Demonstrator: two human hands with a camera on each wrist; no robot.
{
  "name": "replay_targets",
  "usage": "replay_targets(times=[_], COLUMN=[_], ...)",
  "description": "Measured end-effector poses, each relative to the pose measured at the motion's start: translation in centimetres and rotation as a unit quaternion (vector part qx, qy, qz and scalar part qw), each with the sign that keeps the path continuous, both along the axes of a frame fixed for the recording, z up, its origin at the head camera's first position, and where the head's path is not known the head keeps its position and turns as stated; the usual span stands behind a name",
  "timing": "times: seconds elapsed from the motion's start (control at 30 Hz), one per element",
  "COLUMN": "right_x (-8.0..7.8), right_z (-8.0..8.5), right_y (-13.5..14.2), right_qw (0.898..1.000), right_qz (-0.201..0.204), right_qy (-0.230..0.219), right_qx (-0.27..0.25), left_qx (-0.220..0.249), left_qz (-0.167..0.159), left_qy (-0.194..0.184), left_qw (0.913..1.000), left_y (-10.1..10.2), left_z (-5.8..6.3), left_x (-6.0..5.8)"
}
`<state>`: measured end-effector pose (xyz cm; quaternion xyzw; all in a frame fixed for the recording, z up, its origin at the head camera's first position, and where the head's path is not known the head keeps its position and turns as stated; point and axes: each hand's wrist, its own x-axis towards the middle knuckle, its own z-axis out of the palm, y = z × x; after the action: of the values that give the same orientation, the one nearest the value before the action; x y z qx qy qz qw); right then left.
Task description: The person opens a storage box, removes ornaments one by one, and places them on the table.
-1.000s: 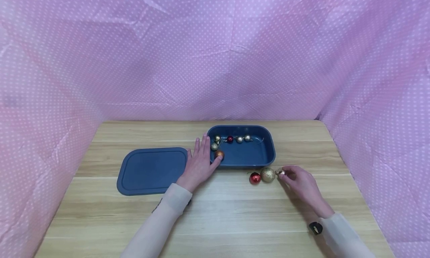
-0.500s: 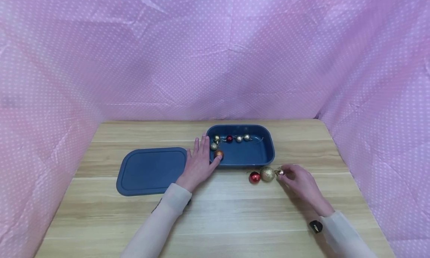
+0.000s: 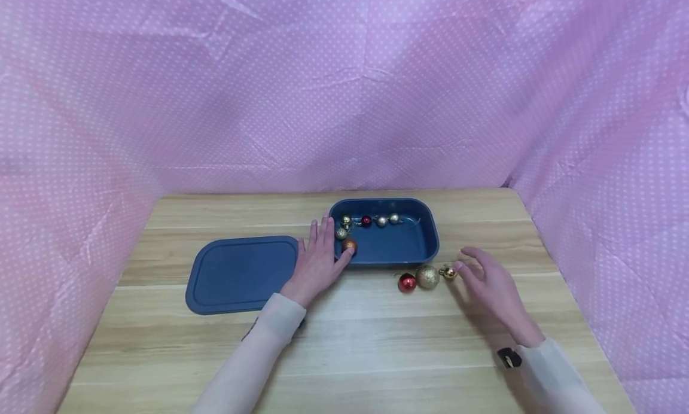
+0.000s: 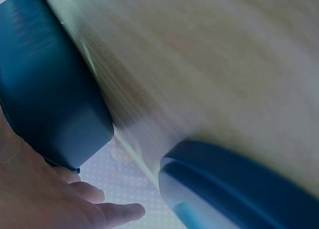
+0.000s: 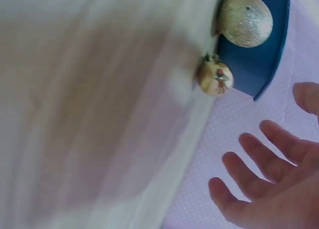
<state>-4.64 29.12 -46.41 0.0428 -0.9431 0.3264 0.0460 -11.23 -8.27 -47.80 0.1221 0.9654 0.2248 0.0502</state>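
My left hand [image 3: 316, 267] rests along the left end of a dark blue box [image 3: 398, 246], fingers straight outside the wall. Its thumb reaches over the front left corner beside an orange bauble [image 3: 348, 244]. In the left wrist view the fingers lie against the box wall [image 4: 55, 89]. My right hand [image 3: 497, 291] holds nothing; its fingers are spread in the right wrist view, apart from a small shiny gold bauble [image 5: 216, 78]. That bauble sits at the right end of a row before the box, beside a larger glittery gold bauble [image 3: 427, 277] and a red bauble [image 3: 407, 282].
Several small baubles lie inside the box, among them a dark red bauble [image 3: 366, 221] and a pale gold bauble [image 3: 381, 221]. A blue lid [image 3: 242, 274] lies flat to the left on the wooden table [image 3: 366, 348]. Pink dotted cloth [image 3: 344, 103] hangs around behind.
My right hand has let go of the small gold bauble, its fingers parting and drawing slightly away to the right. The bauble stays beside the glittery one. My left hand keeps its place.
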Motion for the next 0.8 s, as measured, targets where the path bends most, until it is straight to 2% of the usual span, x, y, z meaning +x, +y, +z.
replay_targets(times=[0.2,0.4,0.6,0.8], right_x=[-0.7,-1.4,-2.3,-4.0], right_z=[0.5,0.7,0.5,0.6], right_y=[-0.8,-2.0,-2.7,-3.0], right_qw=[0.997,0.993,0.994,0.994], right_qz=[0.007,0.031,0.056,0.089], right_qy=[0.075,0.109,0.096,0.049], right_qx=[-0.023,-0.032,0.002,0.044], left_qx=[0.000,-0.006,-0.005,-0.009], left_qz=[0.002,0.003,0.001,-0.001], left_qy=[-0.002,0.000,-0.001,0.008], left_qw=[1.0000,1.0000,1.0000,0.9999], left_y=[-0.1,0.0,0.0,0.0], left_z=[0.0,-0.2,-0.2,0.0], left_x=[0.0,0.1,0.1,0.1])
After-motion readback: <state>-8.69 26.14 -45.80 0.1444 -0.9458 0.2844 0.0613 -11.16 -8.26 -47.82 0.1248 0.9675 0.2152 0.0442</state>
